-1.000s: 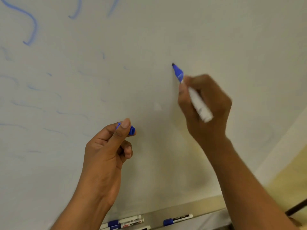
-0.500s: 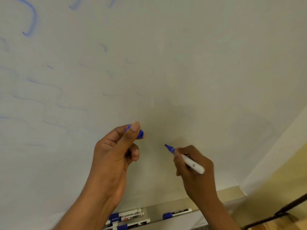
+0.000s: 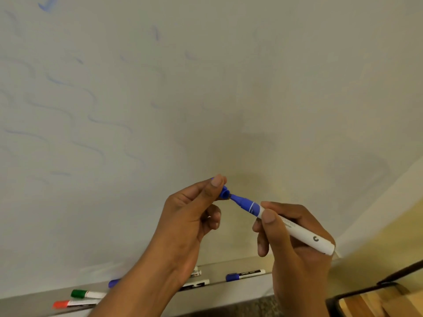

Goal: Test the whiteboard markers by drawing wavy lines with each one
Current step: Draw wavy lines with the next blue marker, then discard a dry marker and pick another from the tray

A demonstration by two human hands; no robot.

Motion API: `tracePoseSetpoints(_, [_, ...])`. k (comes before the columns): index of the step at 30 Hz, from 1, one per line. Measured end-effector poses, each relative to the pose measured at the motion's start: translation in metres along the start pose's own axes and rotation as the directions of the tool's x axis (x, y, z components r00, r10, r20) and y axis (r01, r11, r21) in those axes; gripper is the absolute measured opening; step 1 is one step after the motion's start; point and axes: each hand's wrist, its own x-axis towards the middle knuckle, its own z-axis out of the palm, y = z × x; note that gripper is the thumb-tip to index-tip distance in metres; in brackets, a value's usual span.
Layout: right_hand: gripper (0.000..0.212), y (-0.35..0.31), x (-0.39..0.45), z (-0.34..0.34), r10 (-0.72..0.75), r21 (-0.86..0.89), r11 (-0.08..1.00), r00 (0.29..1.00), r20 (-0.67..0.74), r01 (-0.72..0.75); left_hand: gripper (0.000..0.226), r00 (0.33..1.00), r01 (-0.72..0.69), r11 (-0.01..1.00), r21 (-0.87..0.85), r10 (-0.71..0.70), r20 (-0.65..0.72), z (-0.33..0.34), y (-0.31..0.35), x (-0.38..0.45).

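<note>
the right hand grips the blue marker, its tip at the cap pinched by the left hand. faint wavy lines suggest this one is tested; the tray markers look left or done, which cannot be told.

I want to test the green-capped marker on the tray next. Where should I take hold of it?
Grip the green-capped marker by its white barrel, coming from above: it lies flat along the tray, barrel exposed, the red-capped marker close in front.
</note>
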Motion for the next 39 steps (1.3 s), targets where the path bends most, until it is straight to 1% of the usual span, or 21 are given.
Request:
tracePoseSetpoints(3, [0.02, 0.001, -0.003, 0.0, 0.0, -0.051, 0.999, 1.0, 0.021, 0.001, 0.043, 0.999, -0.009, 1.0, 0.03, 0.008, 0.04, 0.0, -0.003, -0.002])
tracePoseSetpoints(6, [0.021, 0.001, -0.003, 0.002, 0.037, -0.043, 0.998, 0.999, 0.038, -0.035, 0.044, 0.998, -0.018, 0.998, 0.064, 0.015, 0.06, -0.003, -0.006, -0.002])
tracePoseSetpoints(8, [0.027, -0.001, -0.004, 0.005, 0.082, 0.025, 0.996, 0.995, 0.063, -0.084, 0.043, 0.997, -0.046, 0.995, 0.093, 0.04, 0.067, -0.006, -0.007, 0.0])
tracePoseSetpoints(9, [0.036, -0.002, -0.004, 0.007, 0.119, 0.076, 0.989, 0.99, 0.07, -0.124, 0.041, 0.996, -0.067, 0.992, 0.105, 0.06, 0.065, -0.007, -0.008, 0.0])
tracePoseSetpoints(11, [0.051, -0.001, -0.008, 0.013, 0.197, 0.178, 0.963, 0.98, 0.038, -0.201, 0.037, 0.993, -0.117, 0.987, 0.114, 0.112, 0.049, -0.005, -0.012, -0.001])
tracePoseSetpoints(12, [0.054, 0.0, -0.01, 0.017, 0.226, 0.219, 0.95, 0.974, 0.004, -0.221, 0.034, 0.99, -0.139, 0.984, 0.111, 0.135, 0.036, -0.003, -0.015, -0.002])
tracePoseSetpoints(13, [0.052, 0.001, -0.014, 0.021, 0.248, 0.251, 0.939, 0.968, -0.028, -0.233, 0.031, 0.988, -0.155, 0.983, 0.101, 0.154, 0.024, -0.002, -0.019, -0.003])
tracePoseSetpoints(15, [0.036, 0.0, -0.019, 0.029, 0.303, 0.315, 0.91, 0.951, -0.059, -0.271, 0.028, 0.983, -0.182, 0.98, 0.076, 0.182, 0.007, -0.002, -0.025, -0.006])
tracePoseSetpoints(17, [0.022, 0.0, -0.021, 0.032, 0.403, 0.384, 0.851, 0.914, -0.039, -0.359, 0.026, 0.977, -0.211, 0.974, 0.08, 0.211, 0.01, -0.006, -0.028, -0.006])
tracePoseSetpoints(19, [0.018, -0.001, -0.021, 0.034, 0.492, 0.444, 0.774, 0.87, 0.029, -0.452, 0.023, 0.968, -0.25, 0.964, 0.096, 0.249, 0.02, -0.011, -0.03, -0.005])
tracePoseSetpoints(21, [0.019, -0.002, -0.021, 0.034, 0.546, 0.509, 0.688, 0.831, 0.107, -0.517, 0.02, 0.954, -0.299, 0.948, 0.108, 0.296, 0.044, -0.014, -0.03, -0.003])
tracePoseSetpoints(24, [0.028, -0.002, -0.023, 0.037, 0.602, 0.566, 0.576, 0.775, 0.195, -0.59, 0.017, 0.938, -0.345, 0.933, 0.106, 0.338, 0.078, -0.023, -0.029, -0.002])
tracePoseSetpoints(27, [0.024, 0.002, -0.029, 0.041, 0.63, 0.579, 0.499, 0.729, 0.267, -0.644, 0.018, 0.934, -0.357, 0.922, 0.148, 0.348, 0.084, -0.037, -0.028, -0.004])
tracePoseSetpoints(29, [0.019, 0.013, -0.036, 0.046, 0.648, 0.53, 0.484, 0.692, 0.318, -0.697, 0.019, 0.947, -0.32, 0.924, 0.208, 0.318, 0.044, -0.053, -0.032, -0.007])
tracePoseSetpoints(30, [0.017, 0.021, -0.042, 0.048, 0.657, 0.478, 0.493, 0.671, 0.343, -0.727, 0.019, 0.957, -0.285, 0.931, 0.229, 0.291, 0.008, -0.064, -0.037, -0.01])
tracePoseSetpoints(32, [0.018, 0.039, -0.054, 0.052, 0.674, 0.332, 0.538, 0.632, 0.382, -0.775, 0.017, 0.973, -0.179, 0.956, 0.231, 0.207, -0.102, -0.09, -0.053, -0.017])
tracePoseSetpoints(33, [0.021, 0.047, -0.061, 0.055, 0.686, 0.251, 0.56, 0.612, 0.394, -0.789, 0.017, 0.973, -0.111, 0.973, 0.205, 0.148, -0.177, -0.104, -0.064, -0.023])
tracePoseSetpoints(35, [0.03, 0.064, -0.078, 0.063, 0.714, 0.106, 0.581, 0.568, 0.41, -0.807, 0.021, 0.952, 0.035, 0.99, 0.136, 0.008, -0.305, -0.134, -0.088, -0.038])
tracePoseSetpoints(36, [0.029, 0.073, -0.088, 0.066, 0.733, 0.043, 0.576, 0.539, 0.415, -0.816, 0.024, 0.938, 0.104, 0.987, 0.122, -0.057, -0.342, -0.149, -0.099, -0.047])
tracePoseSetpoints(38, [0.019, 0.09, -0.112, 0.075, 0.784, -0.074, 0.535, 0.462, 0.415, -0.841, 0.026, 0.911, 0.211, 0.968, 0.137, -0.145, -0.385, -0.177, -0.118, -0.064])
tracePoseSetpoints(39, [0.016, 0.098, -0.124, 0.079, 0.813, -0.12, 0.501, 0.418, 0.404, -0.857, 0.024, 0.901, 0.242, 0.958, 0.155, -0.163, -0.402, -0.191, -0.125, -0.072])
